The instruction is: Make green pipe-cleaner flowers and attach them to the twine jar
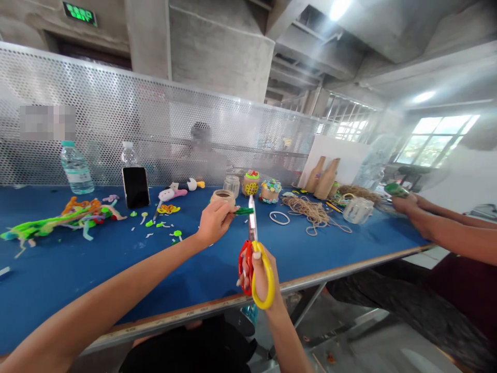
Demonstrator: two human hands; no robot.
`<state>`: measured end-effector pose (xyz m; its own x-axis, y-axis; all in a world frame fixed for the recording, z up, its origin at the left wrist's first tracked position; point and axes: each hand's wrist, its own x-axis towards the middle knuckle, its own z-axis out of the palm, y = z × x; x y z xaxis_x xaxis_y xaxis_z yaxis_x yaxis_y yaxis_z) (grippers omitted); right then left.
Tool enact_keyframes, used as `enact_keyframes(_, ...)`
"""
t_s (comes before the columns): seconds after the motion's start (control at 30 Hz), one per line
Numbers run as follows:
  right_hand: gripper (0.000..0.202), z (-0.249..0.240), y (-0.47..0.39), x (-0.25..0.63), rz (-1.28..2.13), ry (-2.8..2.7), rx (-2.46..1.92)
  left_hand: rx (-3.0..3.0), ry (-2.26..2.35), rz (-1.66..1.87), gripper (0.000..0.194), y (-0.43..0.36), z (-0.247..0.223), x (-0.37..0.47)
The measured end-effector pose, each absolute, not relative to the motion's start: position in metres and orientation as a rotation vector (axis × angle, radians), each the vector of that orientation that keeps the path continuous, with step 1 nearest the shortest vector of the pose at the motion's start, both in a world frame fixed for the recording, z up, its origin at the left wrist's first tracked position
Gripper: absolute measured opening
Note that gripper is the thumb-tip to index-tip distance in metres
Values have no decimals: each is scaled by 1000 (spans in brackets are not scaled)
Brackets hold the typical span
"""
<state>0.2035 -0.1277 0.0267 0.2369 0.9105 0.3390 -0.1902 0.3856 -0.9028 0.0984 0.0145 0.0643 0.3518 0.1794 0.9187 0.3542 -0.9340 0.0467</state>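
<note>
My left hand (214, 223) pinches a dark green fuzzy strip, which looks like pipe cleaner (244, 211), above the blue table. Its free end points right and meets the blades of the scissors (252, 220). My right hand (266, 269) is closed round the scissors' handles, one loop red and the other yellow, with the blades pointing away from me. Directly behind my left hand stands a pale jar (222, 196) with an open mouth, partly hidden by the fingers. Whether my left hand touches this jar I cannot tell.
Decorated jars (271, 191) stand behind the scissors. Twine (310, 210), a white ring (279, 217) and a glass jar (357, 211) lie rightward, near a co-worker's hands (406, 203). At left are coloured pipe cleaners (70, 217), a phone (135, 187) and a water bottle (76, 168).
</note>
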Motion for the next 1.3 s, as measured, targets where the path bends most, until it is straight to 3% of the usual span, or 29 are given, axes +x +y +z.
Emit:
enact_keyframes(0.4,52,21,-126,204,952,-1116,-775,-2463,-490,-1630,19,13,71,96)
enact_keyframes(0.67,85,27,-122,209,984,-1137,-699,-2507,-467,-1570,19,13,67,95)
enact_keyframes(0.73,81,30,-123,213,973,-1126,-718,-2505,-507,-1570,20,17,65,93)
enact_keyframes(0.93,43,31,-117,233,842,-1095,-890,-2472,-762,-1599,20,31,73,75)
enact_keyframes(1.13,40,50,-118,301,503,-1215,-1300,-2615,-996,-1423,21,54,95,-5)
enact_keyframes(1.3,44,67,-103,344,145,-1304,-1717,-2783,-1210,-1080,24,74,69,-73)
